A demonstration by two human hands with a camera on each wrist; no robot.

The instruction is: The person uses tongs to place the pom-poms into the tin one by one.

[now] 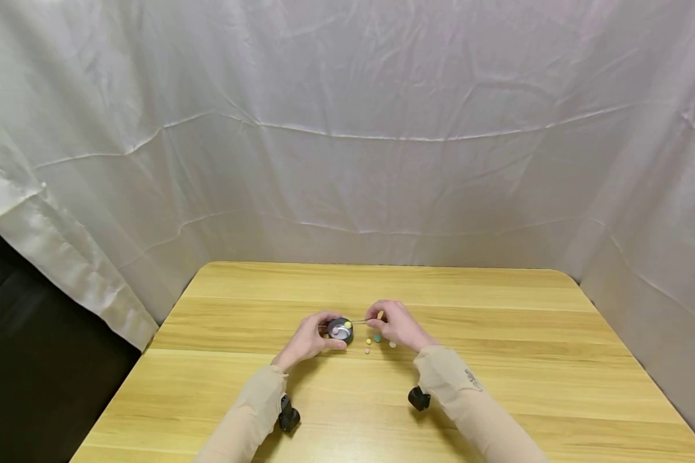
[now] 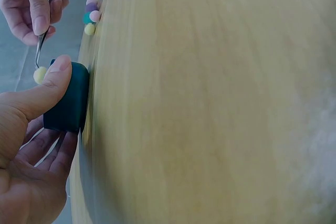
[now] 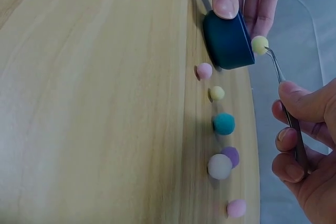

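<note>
Yellow ball held in tweezers at the mouth of a dark bowl

The yellow ball (image 3: 260, 44) is at the bowl's open mouth, on its right side; whether it touches the rim is hard to tell. The dark bowl (image 1: 349, 338) stands on the desk (image 1: 498, 321), its shiny inside showing only in the head view, where a pinkish ball (image 1: 336, 330) lies within. Both wrist views give just the outer wall.

Left of the bowl, the left hand (image 1: 308, 339) grips it, thumb on the near side, other fingers partly hidden behind. Right of it, the right hand (image 1: 402, 325) pinches the tweezers (image 3: 293, 124), whose tips hold the yellow ball; some of that hand is cut off in the right wrist view.

Further balls lie on the desk to the bowl's right: a pink one (image 3: 204, 71), a second yellow one (image 3: 217, 93), a teal one (image 3: 224, 124), a white one (image 3: 219, 167) partly covering a purple one (image 3: 231, 156), and another pink one (image 3: 236, 208).

Beyond the bowl hangs a pale curtain (image 1: 347, 186), cut off by the frame.
</note>
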